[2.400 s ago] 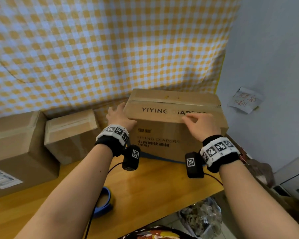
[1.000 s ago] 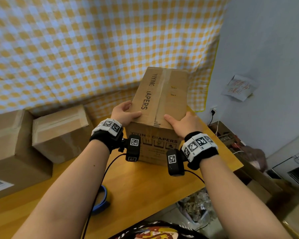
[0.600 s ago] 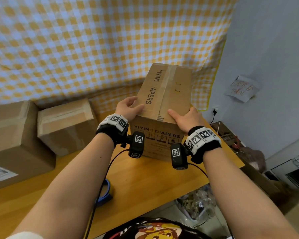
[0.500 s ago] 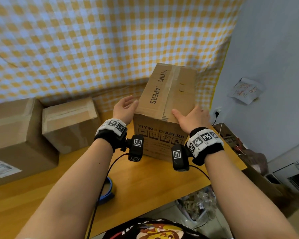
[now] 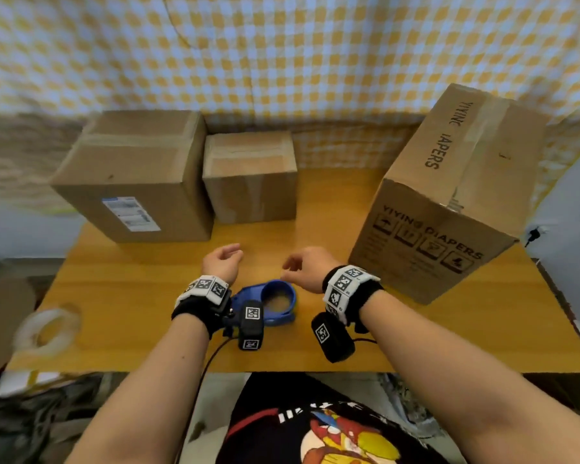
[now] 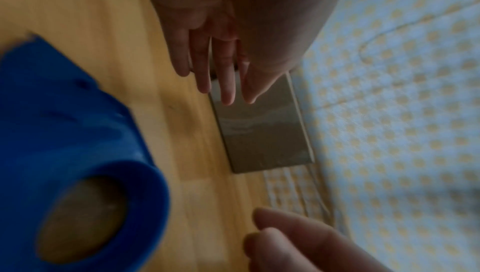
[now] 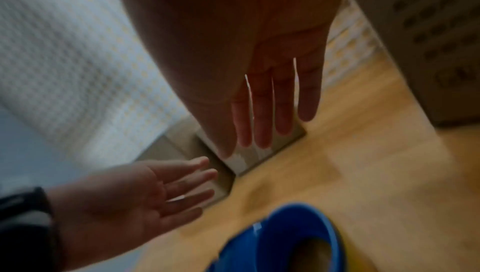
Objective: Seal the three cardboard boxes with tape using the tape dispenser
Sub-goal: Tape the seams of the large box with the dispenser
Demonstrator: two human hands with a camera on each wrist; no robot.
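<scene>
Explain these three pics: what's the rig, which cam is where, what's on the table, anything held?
No robot: a person with cameras strapped on. The big picture is from a head camera; the other two look along each wrist at the fingers. On the wooden table stand three cardboard boxes: a large box, a small box and a printed diapers box. A blue tape dispenser lies near the wrists; a clear tape roll lies far left. The left hand and right hand are open, with no grip on anything.

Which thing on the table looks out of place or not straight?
The diapers box on the right stands turned at an angle, not square with the two boxes at the back. A roll of clear tape sits near the table's left front edge. Both hands are empty.
</scene>
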